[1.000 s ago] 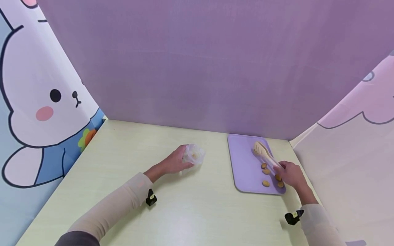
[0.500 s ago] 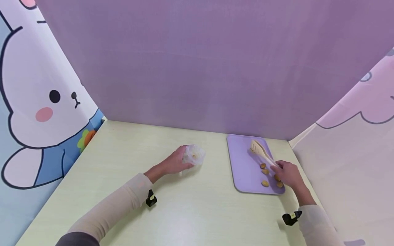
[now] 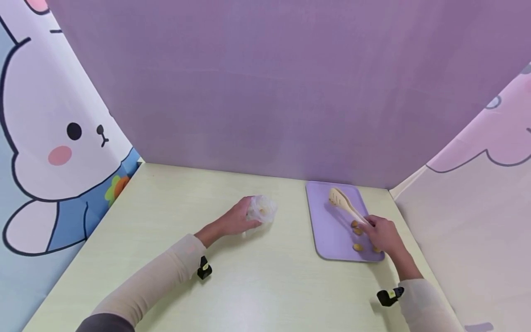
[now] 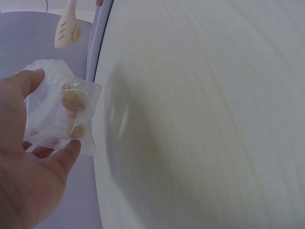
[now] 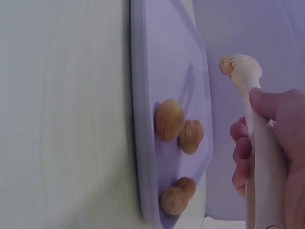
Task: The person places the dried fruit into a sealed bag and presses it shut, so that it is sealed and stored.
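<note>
My left hand (image 3: pixel 234 220) holds a clear plastic bag (image 3: pixel 265 210) by its side, thumb and fingers spread around it above the table. Inside the bag, a couple of walnuts (image 4: pixel 74 99) show in the left wrist view. My right hand (image 3: pixel 385 234) grips cream-coloured tongs (image 3: pixel 345 204) by their handles. Between the slotted heads of the tongs sits one walnut (image 5: pixel 226 66), raised above the lilac tray (image 3: pixel 325 235). Several loose walnuts (image 5: pixel 169 120) lie on the tray beneath my right hand, which partly hides them in the head view.
The tray stands at the far right of the pale table (image 3: pixel 257 286), close to the purple back wall (image 3: pixel 265 115). A printed side wall (image 3: pixel 477 221) rises near my right arm. Table surface lies between the bag and the tray.
My right hand has shifted slightly left over the tray, carrying the tongs and their walnut toward the bag. My left hand and the bag have stayed almost still.
</note>
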`<state>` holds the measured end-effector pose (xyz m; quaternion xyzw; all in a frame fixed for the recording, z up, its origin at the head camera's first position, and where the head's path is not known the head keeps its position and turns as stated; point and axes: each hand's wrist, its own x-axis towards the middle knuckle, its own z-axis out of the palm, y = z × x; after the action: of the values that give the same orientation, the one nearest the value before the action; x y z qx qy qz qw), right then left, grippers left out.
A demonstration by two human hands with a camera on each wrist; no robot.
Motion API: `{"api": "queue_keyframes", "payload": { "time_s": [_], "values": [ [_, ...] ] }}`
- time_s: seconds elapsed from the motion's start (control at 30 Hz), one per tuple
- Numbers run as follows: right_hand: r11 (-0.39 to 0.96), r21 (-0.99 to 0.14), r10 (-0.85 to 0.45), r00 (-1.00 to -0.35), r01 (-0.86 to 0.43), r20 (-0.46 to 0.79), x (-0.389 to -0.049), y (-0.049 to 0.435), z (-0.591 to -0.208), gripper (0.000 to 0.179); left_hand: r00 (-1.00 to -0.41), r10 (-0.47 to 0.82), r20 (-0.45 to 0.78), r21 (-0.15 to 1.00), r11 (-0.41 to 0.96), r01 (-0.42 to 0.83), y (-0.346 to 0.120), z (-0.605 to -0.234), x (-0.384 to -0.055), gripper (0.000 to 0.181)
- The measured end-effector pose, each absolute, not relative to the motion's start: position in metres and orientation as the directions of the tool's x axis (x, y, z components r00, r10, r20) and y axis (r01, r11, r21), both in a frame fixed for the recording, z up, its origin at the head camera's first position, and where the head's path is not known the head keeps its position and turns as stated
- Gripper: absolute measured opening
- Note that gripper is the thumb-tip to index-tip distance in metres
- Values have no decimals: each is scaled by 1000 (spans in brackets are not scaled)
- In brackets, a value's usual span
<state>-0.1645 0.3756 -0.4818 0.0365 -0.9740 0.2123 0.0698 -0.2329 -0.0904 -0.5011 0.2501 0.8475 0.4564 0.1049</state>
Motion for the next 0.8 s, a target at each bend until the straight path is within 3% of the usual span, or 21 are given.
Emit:
{"api": "queue_keyframes", "payload": {
  "time_s": [0.17, 0.8],
  "values": [
    [891, -431, -77, -983, -142, 166, -164, 364, -477, 18, -856, 515, 45, 827, 461, 321, -89, -500, -232, 81],
    [872, -438, -136, -967, -220, 214, -165, 335, -466, 23, -853, 519, 55, 827, 455, 330, -88, -499, -233, 82]
  ]
}}
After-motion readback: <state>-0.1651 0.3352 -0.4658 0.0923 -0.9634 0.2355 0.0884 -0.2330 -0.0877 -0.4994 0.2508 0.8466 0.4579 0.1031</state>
